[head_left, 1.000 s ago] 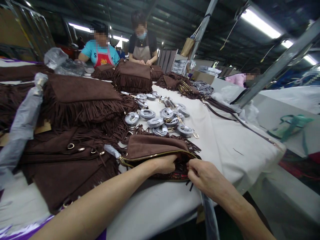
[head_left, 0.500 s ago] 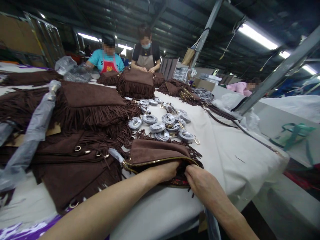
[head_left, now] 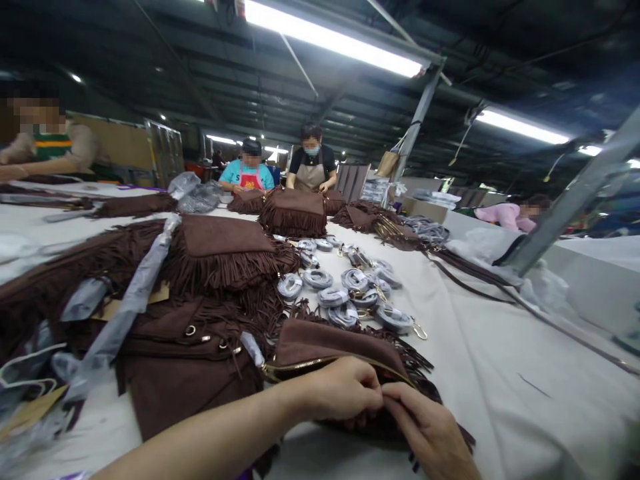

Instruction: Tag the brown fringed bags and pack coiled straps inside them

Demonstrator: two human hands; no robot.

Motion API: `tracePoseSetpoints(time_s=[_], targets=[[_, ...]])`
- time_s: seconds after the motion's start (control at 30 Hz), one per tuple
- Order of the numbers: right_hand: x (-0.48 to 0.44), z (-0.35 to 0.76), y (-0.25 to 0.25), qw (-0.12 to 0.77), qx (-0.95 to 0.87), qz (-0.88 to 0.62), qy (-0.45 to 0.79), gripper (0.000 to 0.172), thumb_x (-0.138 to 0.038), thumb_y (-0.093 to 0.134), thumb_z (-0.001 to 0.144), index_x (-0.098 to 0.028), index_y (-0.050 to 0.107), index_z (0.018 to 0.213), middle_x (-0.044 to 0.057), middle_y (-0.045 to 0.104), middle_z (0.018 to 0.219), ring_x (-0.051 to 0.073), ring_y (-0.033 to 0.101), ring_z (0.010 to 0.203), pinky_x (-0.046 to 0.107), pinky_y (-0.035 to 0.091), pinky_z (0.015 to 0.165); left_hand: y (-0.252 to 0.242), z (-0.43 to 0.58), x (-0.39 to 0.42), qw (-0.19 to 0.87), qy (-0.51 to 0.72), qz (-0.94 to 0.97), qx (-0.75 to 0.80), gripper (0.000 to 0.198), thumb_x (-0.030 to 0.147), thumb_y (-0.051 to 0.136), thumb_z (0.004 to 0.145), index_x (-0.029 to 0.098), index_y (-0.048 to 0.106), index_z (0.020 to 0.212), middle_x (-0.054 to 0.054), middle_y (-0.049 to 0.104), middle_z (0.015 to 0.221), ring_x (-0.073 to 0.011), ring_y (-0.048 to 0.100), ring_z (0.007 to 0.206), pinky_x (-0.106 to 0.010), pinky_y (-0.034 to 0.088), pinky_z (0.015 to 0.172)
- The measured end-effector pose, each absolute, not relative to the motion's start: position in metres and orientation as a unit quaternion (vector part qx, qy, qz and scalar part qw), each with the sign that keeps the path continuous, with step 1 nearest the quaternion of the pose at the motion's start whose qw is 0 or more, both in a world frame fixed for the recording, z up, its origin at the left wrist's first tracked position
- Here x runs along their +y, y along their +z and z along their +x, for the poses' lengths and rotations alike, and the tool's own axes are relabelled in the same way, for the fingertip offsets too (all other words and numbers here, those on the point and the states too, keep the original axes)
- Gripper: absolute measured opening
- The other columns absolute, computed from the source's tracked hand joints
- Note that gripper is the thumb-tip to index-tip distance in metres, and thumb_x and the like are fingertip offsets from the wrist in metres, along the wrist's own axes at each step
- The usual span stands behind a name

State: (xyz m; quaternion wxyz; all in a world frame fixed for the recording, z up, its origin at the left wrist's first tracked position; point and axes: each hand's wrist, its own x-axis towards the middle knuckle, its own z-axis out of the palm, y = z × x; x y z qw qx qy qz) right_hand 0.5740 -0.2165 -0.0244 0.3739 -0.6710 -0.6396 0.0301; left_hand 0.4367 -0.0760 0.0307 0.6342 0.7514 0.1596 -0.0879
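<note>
A brown suede fringed bag (head_left: pixel 330 343) with a gold zipper lies at the near edge of the white table (head_left: pixel 500 387). My left hand (head_left: pixel 345 390) is closed, pinching the bag's opening by the zipper. My right hand (head_left: pixel 425 430) is closed too, its fingers gripping the same edge right against the left hand. What lies inside the opening is hidden by my fingers.
Stacks of brown fringed bags (head_left: pixel 220 250) lie to the left, with plastic-wrapped straps (head_left: pixel 130 300) across them. Several coiled wrapped straps (head_left: pixel 350 293) lie behind the bag. Two people (head_left: pixel 310 163) work on a bag at the far end, others at the left and right edges.
The view has tilted up, so the table and bag sit lower in the picture. My hands have drawn together on the bag's zipper edge.
</note>
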Motion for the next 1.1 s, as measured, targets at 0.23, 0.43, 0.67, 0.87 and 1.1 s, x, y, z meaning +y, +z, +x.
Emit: tracePoseSetpoints(time_s=[0.23, 0.43, 0.67, 0.87, 1.1], targets=[[-0.221, 0.575, -0.036, 0.406, -0.623, -0.668, 0.006, 0.022, -0.038, 0.051, 0.097, -0.027, 0.064, 0.083, -0.004, 0.066, 0.069, 0.013, 0.063, 0.058, 0.016, 0.049, 0.057, 0.071, 0.485, -0.016, 0.313, 0.112, 0.933, 0.140, 0.024, 0.025, 0.039, 0.092, 0.017, 0.062, 0.090, -0.003, 0.066, 0.083, -0.0168, 0.065, 0.077, -0.028, 0.053, 0.073], [-0.220, 0.586, -0.042, 0.378, -0.609, -0.695, 0.059, 0.019, -0.038, 0.054, 0.094, -0.028, 0.064, 0.081, -0.004, 0.064, 0.066, 0.014, 0.061, 0.056, 0.018, 0.048, 0.054, 0.022, 0.545, 0.042, 0.154, 0.161, 0.948, 0.228, 0.036, 0.015, 0.062, 0.079, 0.013, 0.060, 0.115, -0.019, 0.054, 0.123, -0.0336, 0.050, 0.119, -0.047, 0.039, 0.101], [-0.211, 0.582, -0.038, 0.463, -0.515, -0.703, 0.163, 0.034, -0.050, 0.048, 0.094, -0.024, 0.062, 0.077, -0.002, 0.062, 0.063, 0.014, 0.054, 0.051, 0.021, 0.043, 0.049, 0.001, 0.542, 0.057, 0.146, 0.175, 0.941, 0.250, 0.036, 0.011, 0.050, 0.085, 0.024, 0.065, 0.114, -0.009, 0.055, 0.110, -0.0232, 0.060, 0.101, -0.034, 0.048, 0.089], [-0.202, 0.586, -0.028, 0.487, -0.492, -0.684, 0.229, 0.036, -0.053, 0.053, 0.092, -0.021, 0.062, 0.079, 0.000, 0.064, 0.068, 0.013, 0.050, 0.052, 0.023, 0.041, 0.052, 0.051, 0.481, 0.031, 0.144, 0.255, 0.927, 0.237, 0.040, 0.007, 0.047, 0.084, 0.021, 0.064, 0.117, -0.006, 0.055, 0.120, -0.0178, 0.057, 0.107, -0.027, 0.045, 0.096], [-0.201, 0.568, -0.010, 0.516, -0.493, -0.673, 0.194, 0.030, -0.045, 0.058, 0.088, -0.020, 0.062, 0.071, -0.002, 0.061, 0.064, 0.015, 0.048, 0.060, 0.025, 0.038, 0.058, 0.048, 0.426, -0.059, 0.121, 0.318, 0.918, 0.204, 0.037, 0.004, 0.046, 0.082, 0.023, 0.066, 0.108, -0.005, 0.060, 0.126, -0.0211, 0.057, 0.110, -0.033, 0.047, 0.098]])
